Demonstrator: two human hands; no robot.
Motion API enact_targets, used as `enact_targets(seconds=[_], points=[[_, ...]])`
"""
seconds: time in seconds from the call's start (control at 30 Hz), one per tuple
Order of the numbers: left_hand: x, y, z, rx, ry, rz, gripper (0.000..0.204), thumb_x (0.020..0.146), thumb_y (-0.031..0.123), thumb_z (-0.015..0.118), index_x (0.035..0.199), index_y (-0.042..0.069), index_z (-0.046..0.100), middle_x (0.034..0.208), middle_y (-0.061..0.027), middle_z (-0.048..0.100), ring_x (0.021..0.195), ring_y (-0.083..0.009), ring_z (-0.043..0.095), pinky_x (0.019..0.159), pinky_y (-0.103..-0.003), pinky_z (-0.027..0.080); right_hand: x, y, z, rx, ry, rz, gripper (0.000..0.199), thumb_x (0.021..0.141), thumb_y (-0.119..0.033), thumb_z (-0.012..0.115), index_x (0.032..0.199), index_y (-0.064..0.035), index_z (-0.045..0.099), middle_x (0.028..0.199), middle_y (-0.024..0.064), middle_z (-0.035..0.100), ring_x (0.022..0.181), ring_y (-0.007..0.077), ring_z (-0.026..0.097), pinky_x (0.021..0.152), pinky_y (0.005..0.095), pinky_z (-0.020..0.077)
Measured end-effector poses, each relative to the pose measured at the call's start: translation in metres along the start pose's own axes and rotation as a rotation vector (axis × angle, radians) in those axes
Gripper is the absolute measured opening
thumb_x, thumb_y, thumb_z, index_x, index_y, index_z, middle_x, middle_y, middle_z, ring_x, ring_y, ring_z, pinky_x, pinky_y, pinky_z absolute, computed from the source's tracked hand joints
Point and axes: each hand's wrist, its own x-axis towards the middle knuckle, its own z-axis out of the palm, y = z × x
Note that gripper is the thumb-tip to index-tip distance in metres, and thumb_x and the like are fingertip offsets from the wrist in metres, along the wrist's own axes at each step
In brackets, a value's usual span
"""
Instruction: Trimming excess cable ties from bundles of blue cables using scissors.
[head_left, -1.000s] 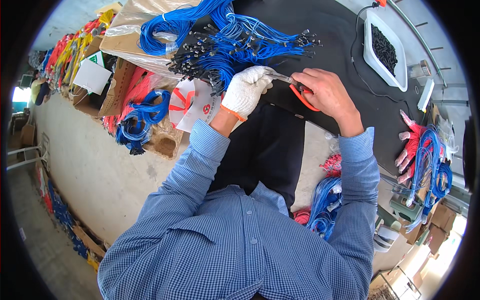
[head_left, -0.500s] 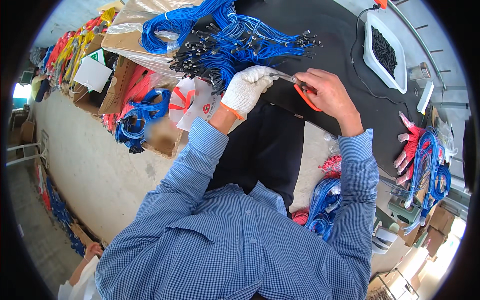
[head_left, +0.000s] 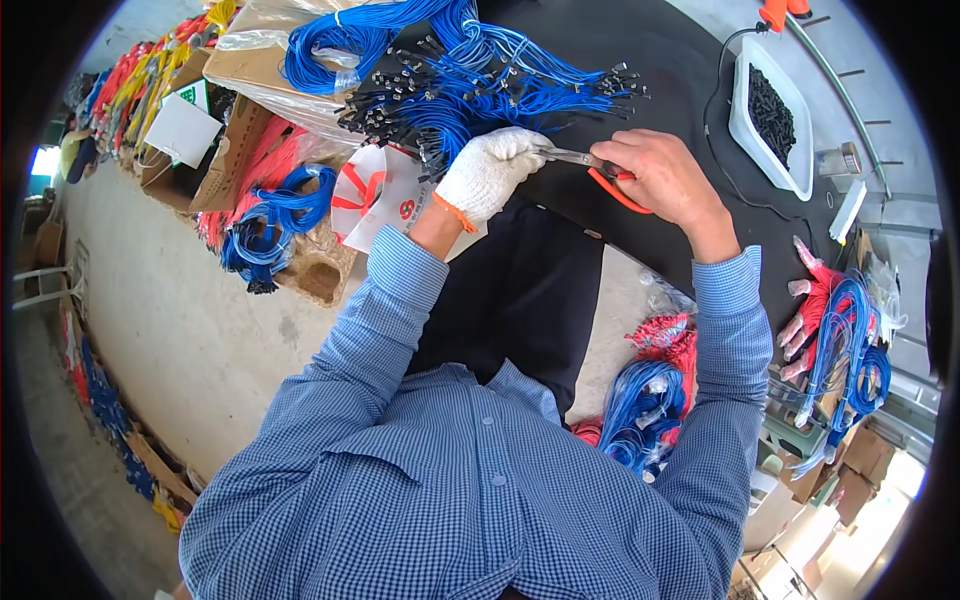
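My left hand (head_left: 490, 175), in a white knitted glove with an orange cuff edge, is closed in a pinch. What its fingers hold is too small to make out. The narrow metal jaws of a pair of orange-handled pliers (head_left: 572, 157) reach its fingertips. My bare right hand (head_left: 660, 175) is wrapped round the pliers, with an orange handle (head_left: 622, 194) showing below the fingers. Just beyond the glove lies a large heap of blue cables (head_left: 480, 105) with black and metal connector ends.
A white tray (head_left: 742, 120) of small black parts stands on the black table (head_left: 660, 75) at the far right. Nearer hang blue cable coils (head_left: 850, 320) and a pink glove (head_left: 812, 300). Cartons (head_left: 225, 165) and blue coils (head_left: 285, 215) are at left; more cables (head_left: 645, 400) lie below.
The pliers lie slightly more level, their jaws still at my left fingertips. Both hands keep their grip. Another person's arm at the lower left has almost gone out of view.
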Motion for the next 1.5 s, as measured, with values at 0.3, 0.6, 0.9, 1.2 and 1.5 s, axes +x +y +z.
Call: enact_targets(seconds=[0.3, 0.6, 0.9, 1.2, 1.5], points=[[0.000, 0.003, -0.001, 0.023, -0.025, 0.029, 0.020, 0.097, 0.005, 0.063, 0.112, 0.002, 0.075, 0.102, -0.0012, 0.072, 0.090, -0.0093, 0.063, 0.082, -0.025, 0.051, 0.001, -0.004, 0.007, 0.001, 0.037, -0.016, 0.021, 0.077, 0.000, 0.070, 0.097, -0.0071, 0.068, 0.087, 0.0097, 0.071, 0.082, 0.0321, 0.070, 0.072, 0.0430, 0.0585], [0.000, 0.000, 0.002, -0.008, -0.026, 0.046, 0.019, 0.098, 0.008, 0.063, 0.110, 0.005, 0.077, 0.105, -0.0031, 0.075, 0.090, -0.0105, 0.065, 0.082, -0.026, 0.052, -0.020, -0.002, 0.018, 0.131, 0.176, 0.158, 0.030, 0.078, 0.008, 0.069, 0.107, -0.0022, 0.067, 0.094, 0.0157, 0.072, 0.082, 0.0377, 0.070, 0.073, 0.0417, 0.0573], [-0.004, 0.009, 0.007, 0.158, -0.012, 0.154, 0.025, 0.098, 0.009, 0.063, 0.120, 0.006, 0.075, 0.109, -0.0059, 0.073, 0.094, -0.0150, 0.067, 0.086, -0.028, 0.053, -0.066, -0.001, 0.019, -0.060, 0.079, 0.525, 0.028, 0.082, -0.006, 0.074, 0.109, -0.0038, 0.070, 0.089, 0.0199, 0.070, 0.078, 0.0400, 0.068, 0.070, 0.0482, 0.0537], [-0.028, 0.017, 0.023, 0.491, -0.104, 0.304, 0.044, 0.091, 0.008, 0.069, 0.135, 0.007, 0.064, 0.117, -0.0194, 0.071, 0.102, -0.0366, 0.070, 0.088, -0.042, 0.057, -0.044, -0.087, -0.046, 0.637, 0.453, 0.672, 0.011, 0.094, -0.009, 0.067, 0.092, 0.0019, 0.070, 0.081, 0.0064, 0.070, 0.074, 0.0128, 0.065, 0.069, 0.0277, 0.0506], [-0.055, 0.009, 0.012, 0.158, 0.113, 0.195, 0.024, 0.102, 0.004, 0.059, 0.123, 0.003, 0.071, 0.086, 0.0028, 0.061, 0.073, -0.0052, 0.058, 0.065, -0.024, 0.051, 0.002, -0.201, -0.102, 1.098, 0.665, 0.097, 0.016, 0.095, -0.010, 0.064, 0.085, 0.0025, 0.067, 0.076, 0.0100, 0.067, 0.055, 0.0176, 0.059, 0.050, 0.0307, 0.0459]])
